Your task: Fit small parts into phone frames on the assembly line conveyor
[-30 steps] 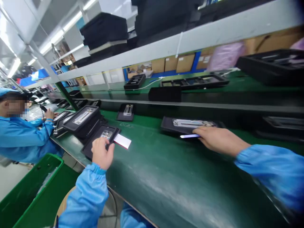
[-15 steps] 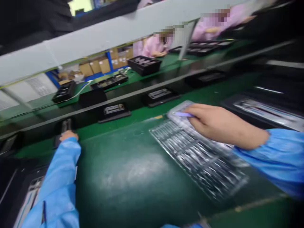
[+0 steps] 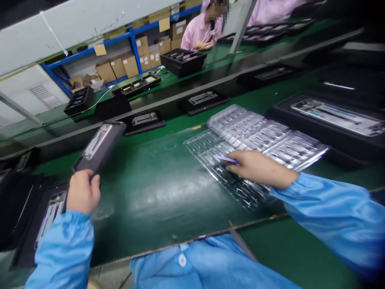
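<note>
My left hand (image 3: 83,192) grips the near end of a black tray (image 3: 112,140), which is lifted and tilted above the green mat. In that tray lies a silver phone frame (image 3: 98,141). My right hand (image 3: 255,166) is closed on a thin purple stick-like tool (image 3: 226,159), whose tip points left. Below and around that hand are clear plastic blister trays (image 3: 252,128) with rows of small compartments, one overlapping another. What the compartments hold is too fine to make out.
More black trays with phone frames stand along the line (image 3: 144,119), at the right (image 3: 339,116) and at the lower left (image 3: 52,216). A grey rail (image 3: 168,96) runs across behind. Beyond it are black bins (image 3: 183,64) and a person in pink (image 3: 195,34).
My left hand has drawn the black tray off the line, toward me and up. My right hand, with the purple tool, has moved down and left over the blister trays. The view has shifted.
</note>
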Action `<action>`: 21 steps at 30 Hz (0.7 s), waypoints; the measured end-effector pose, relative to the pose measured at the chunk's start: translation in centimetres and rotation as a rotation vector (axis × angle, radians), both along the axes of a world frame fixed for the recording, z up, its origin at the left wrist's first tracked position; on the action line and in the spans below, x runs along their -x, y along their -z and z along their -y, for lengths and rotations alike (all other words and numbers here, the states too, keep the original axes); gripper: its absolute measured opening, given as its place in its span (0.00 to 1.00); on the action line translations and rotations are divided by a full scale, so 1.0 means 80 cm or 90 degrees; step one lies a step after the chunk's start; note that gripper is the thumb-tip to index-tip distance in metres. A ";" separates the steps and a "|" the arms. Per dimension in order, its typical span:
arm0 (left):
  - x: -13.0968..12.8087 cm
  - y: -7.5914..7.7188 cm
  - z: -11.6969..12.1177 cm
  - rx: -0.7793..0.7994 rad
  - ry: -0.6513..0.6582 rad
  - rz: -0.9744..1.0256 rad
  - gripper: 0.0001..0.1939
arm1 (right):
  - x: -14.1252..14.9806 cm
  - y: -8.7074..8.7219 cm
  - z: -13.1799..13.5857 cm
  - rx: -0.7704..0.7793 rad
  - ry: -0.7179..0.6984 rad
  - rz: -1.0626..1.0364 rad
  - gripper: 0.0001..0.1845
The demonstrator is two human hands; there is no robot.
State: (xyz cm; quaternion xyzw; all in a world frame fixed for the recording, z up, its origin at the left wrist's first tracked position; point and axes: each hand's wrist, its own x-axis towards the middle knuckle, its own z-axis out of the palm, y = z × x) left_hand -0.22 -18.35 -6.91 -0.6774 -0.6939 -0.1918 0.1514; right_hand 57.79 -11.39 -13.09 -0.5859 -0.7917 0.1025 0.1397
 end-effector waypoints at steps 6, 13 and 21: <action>-0.089 0.076 0.157 0.043 0.297 0.080 0.07 | 0.019 0.006 0.004 0.045 0.018 0.073 0.17; -0.109 0.121 0.178 0.141 0.364 0.159 0.09 | 0.047 0.006 0.010 0.020 0.030 0.095 0.18; -0.111 0.105 0.163 0.204 0.379 0.272 0.04 | 0.024 -0.003 0.011 0.035 0.062 -0.018 0.20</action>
